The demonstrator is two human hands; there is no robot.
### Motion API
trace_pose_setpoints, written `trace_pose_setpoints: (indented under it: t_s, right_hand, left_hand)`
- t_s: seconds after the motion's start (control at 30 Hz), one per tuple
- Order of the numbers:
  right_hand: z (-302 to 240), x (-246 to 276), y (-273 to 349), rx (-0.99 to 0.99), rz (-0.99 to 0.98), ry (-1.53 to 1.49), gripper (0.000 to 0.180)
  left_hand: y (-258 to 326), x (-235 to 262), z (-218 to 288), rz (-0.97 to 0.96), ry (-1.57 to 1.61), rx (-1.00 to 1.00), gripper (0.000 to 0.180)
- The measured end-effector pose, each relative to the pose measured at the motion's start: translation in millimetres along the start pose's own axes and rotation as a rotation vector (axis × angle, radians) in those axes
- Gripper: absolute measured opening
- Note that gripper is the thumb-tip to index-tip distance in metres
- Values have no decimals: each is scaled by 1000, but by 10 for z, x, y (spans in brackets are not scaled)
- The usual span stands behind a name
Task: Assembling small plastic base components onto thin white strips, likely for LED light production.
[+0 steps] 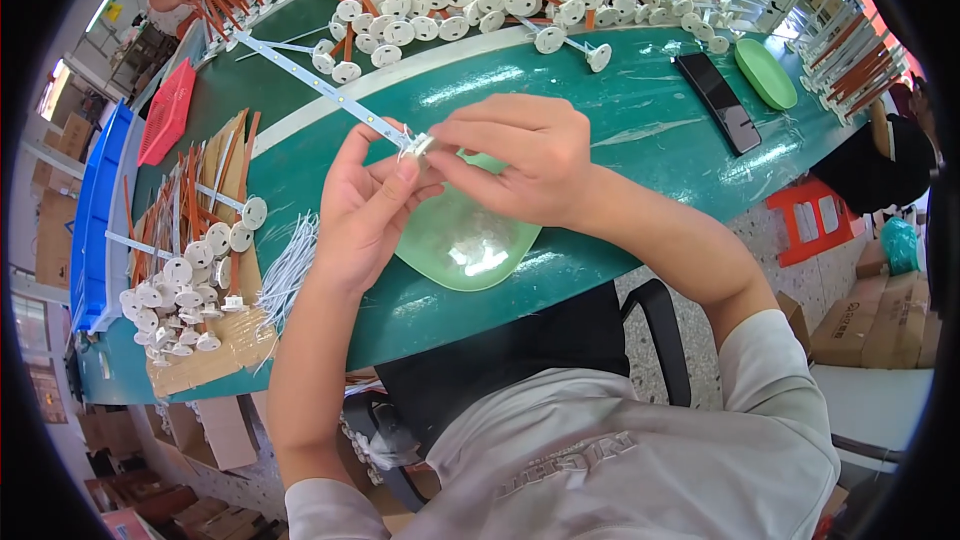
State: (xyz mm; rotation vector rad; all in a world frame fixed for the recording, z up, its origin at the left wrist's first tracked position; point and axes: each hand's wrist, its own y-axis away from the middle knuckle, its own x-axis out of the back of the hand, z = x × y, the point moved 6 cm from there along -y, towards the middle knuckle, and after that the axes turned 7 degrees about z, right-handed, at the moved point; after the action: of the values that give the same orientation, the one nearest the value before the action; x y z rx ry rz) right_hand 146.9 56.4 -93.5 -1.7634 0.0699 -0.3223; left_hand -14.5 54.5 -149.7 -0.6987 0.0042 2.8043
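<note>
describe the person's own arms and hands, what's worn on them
Both hands, the left hand and the right hand, are bare: no gloves, rings or watch visible. The forearms are uncovered too. Short, light grey sleeves of a T-shirt end above the elbows.

The person wears a light grey short-sleeved shirt with a faint raised band of lettering across the chest. The sleeves end above the elbows, leaving both forearms bare. Dark trousers cover the lap. The left hand and the right hand are bare, with no gloves, rings or watch showing.
</note>
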Motion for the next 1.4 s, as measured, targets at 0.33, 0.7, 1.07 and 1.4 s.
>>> trace_pose_setpoints:
  t_s: [0.33,0.7,1.07,1.4]
  right_hand:
    - [100,0,11,-22,-54,-114,18]
    - [82,-41,10,-20,-134,-65,17]
    - [144,-215,155,-434,-349,-115,15]
    - [221,-250,184,-420,-528,-58,11]
  left_hand:
    - [0,-71,46,-63,-41,-33,38]
    - [34,-75,127,124,-403,-320,43]
    - [187,-316,220,272,-1444,-922,43]
    - [208,-375,198,323,-1750,-924,41]
